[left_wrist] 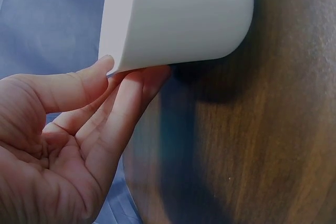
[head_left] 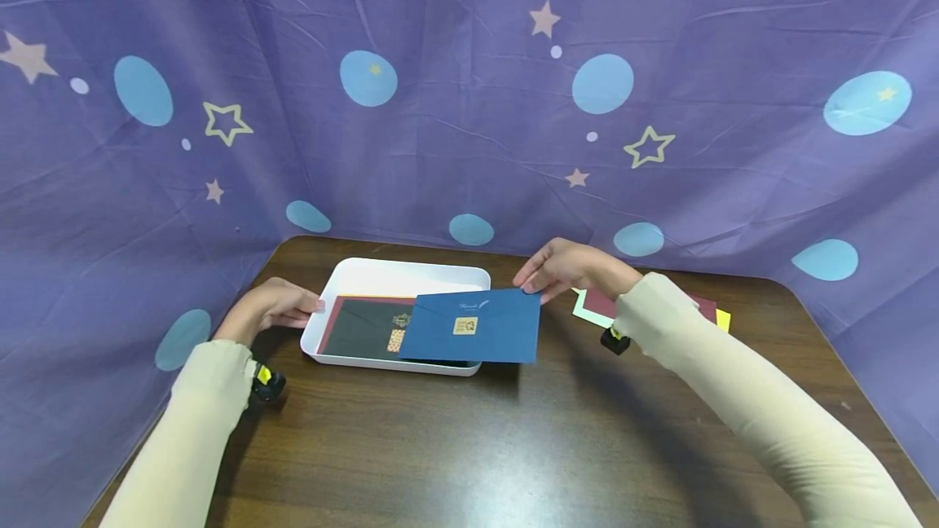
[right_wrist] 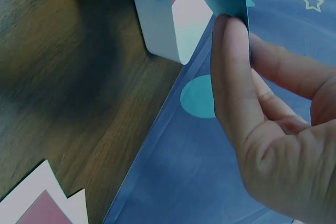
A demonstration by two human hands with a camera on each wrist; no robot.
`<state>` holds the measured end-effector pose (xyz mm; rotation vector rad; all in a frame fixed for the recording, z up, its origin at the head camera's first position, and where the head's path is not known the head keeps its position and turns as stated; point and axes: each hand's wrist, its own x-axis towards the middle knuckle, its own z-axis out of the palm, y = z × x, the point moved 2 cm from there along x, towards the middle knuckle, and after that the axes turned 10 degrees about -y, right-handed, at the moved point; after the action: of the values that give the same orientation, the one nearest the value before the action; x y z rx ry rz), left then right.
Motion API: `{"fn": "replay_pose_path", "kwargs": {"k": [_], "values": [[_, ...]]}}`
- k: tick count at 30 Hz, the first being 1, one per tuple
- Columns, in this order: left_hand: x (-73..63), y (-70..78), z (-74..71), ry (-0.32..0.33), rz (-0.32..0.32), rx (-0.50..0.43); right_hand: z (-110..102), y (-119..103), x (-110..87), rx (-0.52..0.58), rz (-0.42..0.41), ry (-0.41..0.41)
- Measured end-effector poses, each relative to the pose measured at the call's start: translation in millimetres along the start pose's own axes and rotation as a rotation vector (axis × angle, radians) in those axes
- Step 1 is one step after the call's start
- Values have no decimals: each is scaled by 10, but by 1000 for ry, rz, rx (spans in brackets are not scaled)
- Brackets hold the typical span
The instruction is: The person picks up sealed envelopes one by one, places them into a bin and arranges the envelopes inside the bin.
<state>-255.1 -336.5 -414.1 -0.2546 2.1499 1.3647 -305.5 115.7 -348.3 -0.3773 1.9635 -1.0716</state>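
Observation:
A blue envelope with a gold label is pinched at its far right corner by my right hand. It hangs over the right part of a white tray and reaches past the tray's right edge. Inside the tray lies a black envelope with a gold crest, and dark red and orange edges show beneath it. My left hand grips the tray's left rim, thumb on top and fingers below, as the left wrist view shows. In the right wrist view, thumb and fingers pinch the blue envelope from both sides.
To the right, partly behind my right sleeve, a small pile holds a dark red envelope, a pale green one and a yellow one. A purple patterned cloth hangs behind the brown wooden table.

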Motion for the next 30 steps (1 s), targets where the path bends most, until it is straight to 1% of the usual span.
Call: {"fn": "replay_pose_path", "kwargs": {"k": [4,8,16,19,24,27,30], "values": [[2,2,2,-1,4,-2,55,-67,45,21,-18,46],[-1,10,5,1,3,3,112,-122,111,12,-44,86],[-6,17,6,5,-2,7,213,-180,253,3,-86,135],[8,9,0,10,-8,9,253,-202,291,-17,-89,146],[32,-2,-14,20,-17,11,300,-225,304,-97,-96,155],[35,-5,-14,21,-18,11,325,-219,318,-130,-84,160],[37,-10,-12,21,-18,10,353,-211,335,-136,-61,173]]}}
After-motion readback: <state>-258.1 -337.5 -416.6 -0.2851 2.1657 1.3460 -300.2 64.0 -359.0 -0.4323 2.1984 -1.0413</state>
